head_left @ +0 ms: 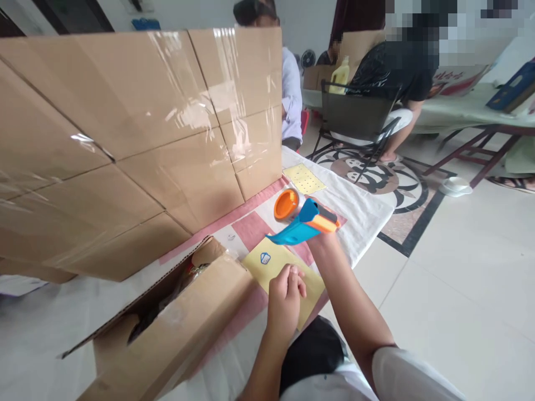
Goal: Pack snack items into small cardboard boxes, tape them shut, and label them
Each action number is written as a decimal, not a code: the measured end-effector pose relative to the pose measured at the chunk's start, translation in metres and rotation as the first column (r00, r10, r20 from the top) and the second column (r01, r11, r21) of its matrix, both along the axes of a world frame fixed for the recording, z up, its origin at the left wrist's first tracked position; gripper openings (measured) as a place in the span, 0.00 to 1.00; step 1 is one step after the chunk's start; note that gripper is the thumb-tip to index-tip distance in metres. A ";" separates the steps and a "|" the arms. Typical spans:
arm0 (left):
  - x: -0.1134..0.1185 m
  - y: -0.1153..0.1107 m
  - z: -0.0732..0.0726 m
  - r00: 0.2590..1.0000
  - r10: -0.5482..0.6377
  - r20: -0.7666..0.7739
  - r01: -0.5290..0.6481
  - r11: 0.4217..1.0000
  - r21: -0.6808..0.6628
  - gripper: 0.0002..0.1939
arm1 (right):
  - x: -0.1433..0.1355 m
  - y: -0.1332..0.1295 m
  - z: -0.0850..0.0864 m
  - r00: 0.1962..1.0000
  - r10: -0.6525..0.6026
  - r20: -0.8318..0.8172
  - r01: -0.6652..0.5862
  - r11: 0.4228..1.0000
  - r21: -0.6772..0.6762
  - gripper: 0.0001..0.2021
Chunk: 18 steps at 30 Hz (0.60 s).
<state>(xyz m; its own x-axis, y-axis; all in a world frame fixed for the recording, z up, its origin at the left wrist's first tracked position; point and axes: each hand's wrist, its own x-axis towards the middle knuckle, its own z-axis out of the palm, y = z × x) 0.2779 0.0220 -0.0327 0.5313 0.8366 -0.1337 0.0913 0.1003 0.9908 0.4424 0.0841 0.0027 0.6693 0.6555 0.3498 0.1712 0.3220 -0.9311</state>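
While the left hand (286,292) curls shut on a flat yellow sheet (279,266), the right hand's (324,234) grip encloses a blue-and-orange plastic tape dispenser (303,224).

Two yellow sheets lie on the worktop (359,211): a near sheet (276,267) bearing one small blue-and-white sticker (264,258), and a far sheet (304,179) covered in dots. There is one blue-and-orange tape dispenser (305,224), one orange tape roll (286,204), and one open cardboard box (179,328). Two hands show, left (286,298) and right (324,236). One black folding chair (355,117) and one yellow jug (340,75) stand beyond.
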 end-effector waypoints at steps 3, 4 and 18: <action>0.001 -0.003 0.000 0.998 -0.010 0.063 0.008 1.000 0.027 0.21 | 0.012 0.021 0.004 0.998 -0.060 0.028 0.061 0.998 -0.024 0.25; 0.001 -0.002 0.001 0.997 0.003 0.079 -0.006 0.999 0.033 0.21 | 0.015 0.031 0.002 0.997 -0.062 0.051 0.065 0.997 -0.052 0.25; -0.041 -0.010 0.021 0.990 0.076 0.121 -0.078 0.997 0.010 0.27 | -0.015 -0.044 0.018 0.844 0.476 0.249 -0.416 0.872 -0.258 0.14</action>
